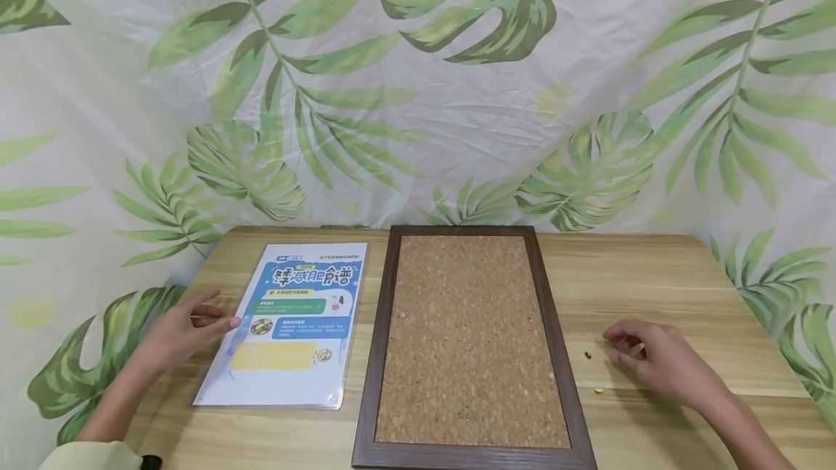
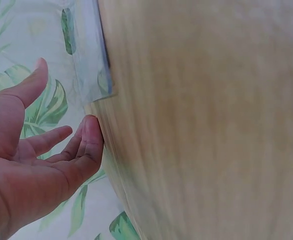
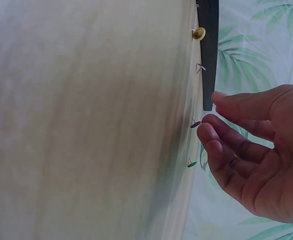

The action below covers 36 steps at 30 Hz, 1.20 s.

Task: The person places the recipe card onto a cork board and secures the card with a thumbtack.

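Observation:
A printed sheet in a clear plastic cover [image 1: 294, 383], with blue, green and yellow blocks, lies on the left of the table. My left hand [image 1: 189, 328] is beside its left edge, thumb reaching over that edge and fingers loosely spread, holding nothing. A framed cork board [image 1: 466, 339] lies flat in the middle. To its right, my right hand [image 1: 660, 357] hovers low over the table, fingers loosely bent and nothing between them. Close to its fingertips in the right wrist view is a purple thumbtack [image 3: 195, 124], with a green thumbtack [image 3: 192, 164] and a gold thumbtack [image 3: 200, 33] nearby.
The wooden table [image 1: 627, 267] backs onto a leaf-print curtain [image 1: 457, 136], which also hangs along both sides. A small silver pin [image 3: 200, 67] lies near the thumbtacks. The board's dark frame [image 1: 562, 354] forms a raised border between the two hands.

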Motion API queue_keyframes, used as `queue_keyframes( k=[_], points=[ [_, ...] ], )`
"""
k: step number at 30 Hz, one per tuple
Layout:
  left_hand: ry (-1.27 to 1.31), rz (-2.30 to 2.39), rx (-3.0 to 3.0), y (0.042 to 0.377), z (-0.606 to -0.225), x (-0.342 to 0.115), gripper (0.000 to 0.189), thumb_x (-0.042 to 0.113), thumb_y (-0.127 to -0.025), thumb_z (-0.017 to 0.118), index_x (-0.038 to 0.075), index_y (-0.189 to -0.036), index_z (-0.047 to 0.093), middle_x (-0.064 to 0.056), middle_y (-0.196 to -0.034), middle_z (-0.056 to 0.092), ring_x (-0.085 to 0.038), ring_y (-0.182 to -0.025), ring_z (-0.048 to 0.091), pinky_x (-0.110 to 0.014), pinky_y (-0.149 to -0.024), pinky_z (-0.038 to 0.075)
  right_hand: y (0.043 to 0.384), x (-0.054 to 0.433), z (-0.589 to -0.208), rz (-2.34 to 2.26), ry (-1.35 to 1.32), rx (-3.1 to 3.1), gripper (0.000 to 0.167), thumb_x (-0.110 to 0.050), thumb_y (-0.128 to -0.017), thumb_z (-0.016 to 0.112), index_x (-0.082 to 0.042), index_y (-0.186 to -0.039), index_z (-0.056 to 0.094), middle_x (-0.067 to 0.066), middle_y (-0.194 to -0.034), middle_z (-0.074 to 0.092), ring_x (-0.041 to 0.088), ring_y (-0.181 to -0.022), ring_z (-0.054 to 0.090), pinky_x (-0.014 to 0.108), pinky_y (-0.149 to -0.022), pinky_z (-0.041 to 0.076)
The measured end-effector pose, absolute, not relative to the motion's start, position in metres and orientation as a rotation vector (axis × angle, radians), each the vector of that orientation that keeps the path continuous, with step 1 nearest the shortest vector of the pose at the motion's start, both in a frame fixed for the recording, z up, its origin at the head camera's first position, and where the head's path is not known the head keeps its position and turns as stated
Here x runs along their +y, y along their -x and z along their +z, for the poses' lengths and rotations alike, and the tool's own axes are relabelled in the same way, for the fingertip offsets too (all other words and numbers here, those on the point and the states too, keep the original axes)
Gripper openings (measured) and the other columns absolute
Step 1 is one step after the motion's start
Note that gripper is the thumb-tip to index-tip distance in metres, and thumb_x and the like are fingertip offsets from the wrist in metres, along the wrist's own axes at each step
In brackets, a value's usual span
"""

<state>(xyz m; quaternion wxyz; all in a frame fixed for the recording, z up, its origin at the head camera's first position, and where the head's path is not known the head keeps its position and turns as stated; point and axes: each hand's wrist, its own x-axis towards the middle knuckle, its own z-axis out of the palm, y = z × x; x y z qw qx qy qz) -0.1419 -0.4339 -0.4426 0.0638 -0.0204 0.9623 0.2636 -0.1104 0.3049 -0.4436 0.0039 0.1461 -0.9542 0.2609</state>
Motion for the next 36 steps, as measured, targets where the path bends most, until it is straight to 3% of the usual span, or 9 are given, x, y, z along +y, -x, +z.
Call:
queue_keyframes(
  k=[13, 29, 36],
  points=[
    [-0.008, 0.803, 2.959, 0.144, -0.444, -0.425, 0.088, 0.027, -0.093, 0.086, -0.021, -0.152, 0.041, -0.038, -0.124, 0.070, -0.047, -0.108, 0.074, -0.019, -0.070, 0.055, 0.117, 0.314, -0.444, 0.759, -0.417, -3.054, 0.020, -0.003, -0.087, 0.084, -0.007, -0.107, 0.079, -0.003, -0.097, 0.077, -0.001, -0.081, 0.063, 0.024, -0.069, 0.057],
    [0.020, 0.756, 2.959, 0.162, -0.445, -0.421, 0.099, 0.031, -0.084, 0.094, -0.019, -0.152, 0.043, -0.036, -0.126, 0.069, -0.043, -0.107, 0.071, -0.043, -0.081, 0.061, 0.130, 0.326, -0.445, 0.837, -0.529, -3.048, 0.018, -0.001, -0.089, 0.082, -0.008, -0.105, 0.079, -0.003, -0.097, 0.078, -0.003, -0.080, 0.064, 0.024, -0.071, 0.058],
    [0.083, 0.644, 2.903, 0.172, -0.441, -0.413, 0.107, 0.031, -0.078, 0.098, -0.018, -0.154, 0.040, -0.028, -0.122, 0.065, -0.030, -0.097, 0.059, -0.038, -0.079, 0.051, 0.135, 0.329, -0.445, 0.829, -0.560, -3.042, 0.018, 0.000, -0.089, 0.082, -0.011, -0.104, 0.079, -0.004, -0.098, 0.078, -0.001, -0.081, 0.065, 0.024, -0.072, 0.058]
  ],
)
